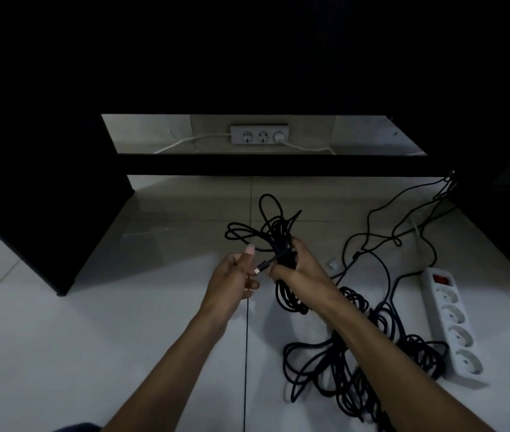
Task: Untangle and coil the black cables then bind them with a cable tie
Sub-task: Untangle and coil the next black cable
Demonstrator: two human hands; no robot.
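Black cable bundle [281,244] hangs lengthwise upright in right hand's [300,263] grip; left hand [235,279] pinches its plug [261,267].

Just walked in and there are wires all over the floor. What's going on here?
A person is sorting black cables. The right hand grips a gathered bundle of cable; the left hand pinches a thin black strand beside its plug end. A bigger tangle lies on the tiled floor next to a white power strip. Nothing looks tied yet.
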